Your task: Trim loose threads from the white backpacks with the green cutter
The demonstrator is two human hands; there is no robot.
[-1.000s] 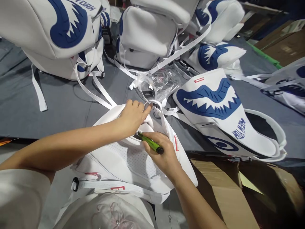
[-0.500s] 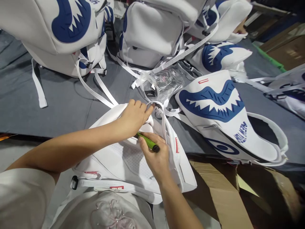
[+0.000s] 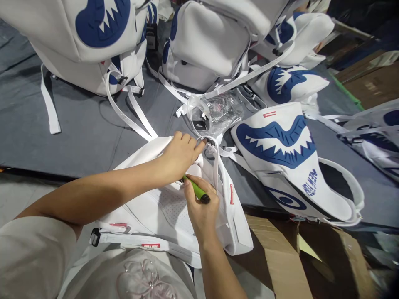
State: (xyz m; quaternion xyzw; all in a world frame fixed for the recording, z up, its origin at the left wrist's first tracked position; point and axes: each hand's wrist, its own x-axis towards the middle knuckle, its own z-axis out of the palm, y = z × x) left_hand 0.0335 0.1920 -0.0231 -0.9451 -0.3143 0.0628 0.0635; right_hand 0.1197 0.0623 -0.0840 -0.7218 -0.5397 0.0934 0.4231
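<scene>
Over white bag [image 3: 173,207], right hand [image 3: 203,211] grips green marker [image 3: 197,191], now nearer half-curled left hand [image 3: 181,155], its hold unclear.

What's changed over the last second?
The right hand moved slightly in toward the left hand, its forearm swinging leftward, so less of the green marker's far end shows. Nothing was taken or released: the right keeps the marker, the left stays on the white backpack.
</scene>
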